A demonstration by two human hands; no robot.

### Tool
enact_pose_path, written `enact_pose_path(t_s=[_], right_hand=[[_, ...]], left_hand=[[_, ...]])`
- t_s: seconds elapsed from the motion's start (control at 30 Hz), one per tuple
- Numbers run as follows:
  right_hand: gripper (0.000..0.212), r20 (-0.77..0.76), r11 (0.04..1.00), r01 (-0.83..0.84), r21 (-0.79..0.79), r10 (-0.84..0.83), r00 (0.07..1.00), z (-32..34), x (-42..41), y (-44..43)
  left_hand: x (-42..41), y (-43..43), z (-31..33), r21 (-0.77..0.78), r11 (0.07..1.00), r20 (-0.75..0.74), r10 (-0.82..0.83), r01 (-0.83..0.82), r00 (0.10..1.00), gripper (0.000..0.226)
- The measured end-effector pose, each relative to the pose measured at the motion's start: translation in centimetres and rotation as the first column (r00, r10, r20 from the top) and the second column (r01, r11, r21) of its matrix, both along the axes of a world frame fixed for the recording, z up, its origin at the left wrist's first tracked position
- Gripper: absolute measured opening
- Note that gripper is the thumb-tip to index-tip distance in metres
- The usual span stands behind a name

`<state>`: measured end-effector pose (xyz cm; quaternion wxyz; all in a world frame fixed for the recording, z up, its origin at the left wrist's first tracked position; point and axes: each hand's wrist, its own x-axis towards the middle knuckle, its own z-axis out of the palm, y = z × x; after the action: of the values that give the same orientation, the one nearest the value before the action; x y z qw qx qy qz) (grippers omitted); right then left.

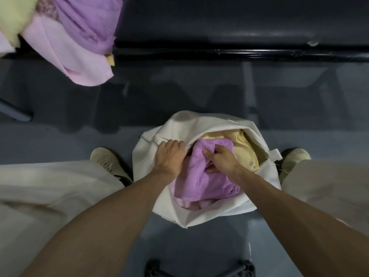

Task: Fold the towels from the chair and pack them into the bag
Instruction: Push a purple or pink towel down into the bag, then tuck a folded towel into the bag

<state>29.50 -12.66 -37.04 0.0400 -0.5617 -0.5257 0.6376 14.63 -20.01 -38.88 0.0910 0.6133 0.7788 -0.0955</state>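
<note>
your left hand (pixel 169 157) grips the rim of the white bag (pixel 199 124) — your right hand (pixel 221 159) pinches the purple towel (pixel 199 182) inside it, beside a yellow towel (pixel 245 150).

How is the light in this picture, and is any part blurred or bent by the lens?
Head view: dim, bluish light; a thin glare line runs along the black ledge; the towel pile at top left is blurred; the bag in the middle is sharper; the wide lens stretches the forearms at the bottom edge.
</note>
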Motion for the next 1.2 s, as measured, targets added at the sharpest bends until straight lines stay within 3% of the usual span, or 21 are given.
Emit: enact_pose_path(t_s=[0.07, 0.23, 0.37, 0.57, 0.77, 0.9, 0.97, 1.03, 1.1, 1.2], right_hand=[[0.017, -0.026, 0.999, 0.015, -0.031, -0.016, 1.0, 0.0, 0.0, 0.1], [0.022, -0.028, 0.998, 0.04, -0.057, -0.041, 0.999, -0.2, -0.5, -0.5], [0.019, -0.055, 0.998, 0.015, -0.057, -0.018, 0.998, 0.2, -0.4, -0.3], [0.022, -0.023, 1.0, 0.014, -0.028, -0.015, 1.0, -0.3, -1.0, -0.3], [0.03, -0.04, 0.999, 0.011, 0.031, -0.01, 0.999, -1.2, -5.8, 0.1], [0.015, -0.077, 1.0, 0.021, 0.007, -0.02, 0.997, -1.4, -9.6, 0.7], [0.012, -0.081, 0.995, -0.076, -0.066, 0.071, 0.994, -1.9, -10.7, 0.1], [0.015, -0.046, 0.952, -0.285, -0.114, 0.281, 0.959, -2.4, -11.0, -0.7], [0.035, 0.082, 0.87, -0.493, -0.028, 0.493, 0.866, -2.4, -10.8, -0.8], [0.042, 0.309, 0.662, -0.737, 0.136, 0.679, 0.666, -0.6, -9.7, -0.1]], left_hand=[[-0.5, 0.2, -0.2, 0.008, 1.0, -0.041, -0.028, 0.029, 0.999, 0.024], [-0.8, 0.1, -0.5, -0.008, 1.0, 0.042, 0.017, -0.016, 0.999, 0.031], [-0.6, 0.4, -0.9, 0.041, 0.996, 0.041, 0.077, -0.079, 0.996, 0.012], [-3.4, 1.0, 2.2, 0.186, 0.975, 0.245, 0.074, -0.122, 0.967, 0.021], [-6.9, 2.2, 6.2, 0.094, 0.993, 0.518, 0.013, -0.073, 0.855, 0.021], [-8.0, 1.7, 6.4, 0.141, 0.982, 0.613, 0.014, -0.126, 0.79, 0.02], [-8.2, 1.5, 6.4, 0.185, 0.97, 0.645, 0.002, -0.158, 0.764, 0.02], [-8.1, 1.6, 6.7, 0.209, 0.96, 0.662, -0.001, -0.184, 0.75, 0.02], [-7.8, 1.7, 7.1, 0.215, 0.957, 0.664, 0.001, -0.193, 0.747, 0.019], [-7.5, 1.6, 7.2, 0.198, 0.954, 0.658, 0.039, -0.223, 0.752, 0.018]])
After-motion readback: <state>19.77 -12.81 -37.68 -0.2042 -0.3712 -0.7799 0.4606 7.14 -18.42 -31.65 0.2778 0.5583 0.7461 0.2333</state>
